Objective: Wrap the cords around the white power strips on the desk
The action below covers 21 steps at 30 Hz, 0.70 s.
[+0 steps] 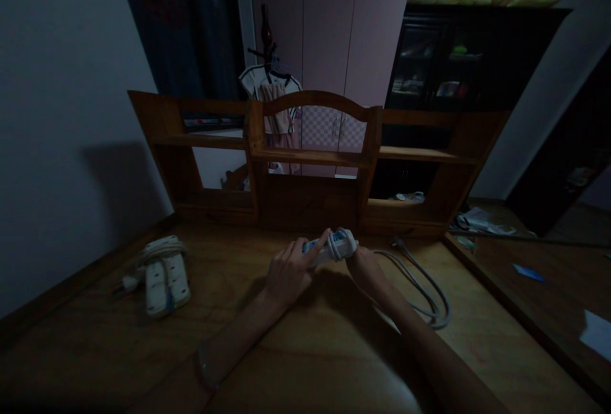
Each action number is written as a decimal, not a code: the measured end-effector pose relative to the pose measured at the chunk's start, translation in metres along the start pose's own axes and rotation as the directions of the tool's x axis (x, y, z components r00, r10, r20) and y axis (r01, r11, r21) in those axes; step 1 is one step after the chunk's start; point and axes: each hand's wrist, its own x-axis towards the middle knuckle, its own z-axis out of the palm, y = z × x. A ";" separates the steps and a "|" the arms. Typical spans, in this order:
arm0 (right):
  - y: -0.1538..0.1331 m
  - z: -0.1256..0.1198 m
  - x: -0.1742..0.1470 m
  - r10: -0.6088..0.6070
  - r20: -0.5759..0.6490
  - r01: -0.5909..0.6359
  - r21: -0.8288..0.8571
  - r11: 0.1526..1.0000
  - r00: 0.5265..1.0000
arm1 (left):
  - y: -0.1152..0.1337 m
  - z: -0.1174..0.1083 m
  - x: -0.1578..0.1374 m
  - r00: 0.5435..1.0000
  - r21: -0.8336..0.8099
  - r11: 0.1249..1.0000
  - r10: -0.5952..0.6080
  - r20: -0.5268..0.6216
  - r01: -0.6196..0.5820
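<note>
My left hand [292, 273] is closed around a white and blue power strip [319, 251], with its thumb along the top. Grey-white cord [335, 246] loops round the strip's right end. Right beside that end is my right hand [361, 266], its fingers curled and partly hidden, closed on the cord. The loose length of cable [436, 318] curves over the table to the right, behind my right forearm, and its plug [397, 243] lies near the shelf. On the left of the table rests a second white power strip [167, 280] with its own cord wound around it.
A wooden shelf unit [310, 158] stands along the table's far edge. The wall [71, 147] borders the left side. To the right, beyond a raised wooden edge [506, 299], a lower brown surface holds a blue packet [527, 272] and white paper [596, 332].
</note>
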 end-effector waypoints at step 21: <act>-0.051 -0.007 -0.021 -0.318 0.247 0.402 -0.519 0.754 0.915 | -0.025 0.018 -0.001 0.941 0.200 0.941 -0.305 0.147 0.274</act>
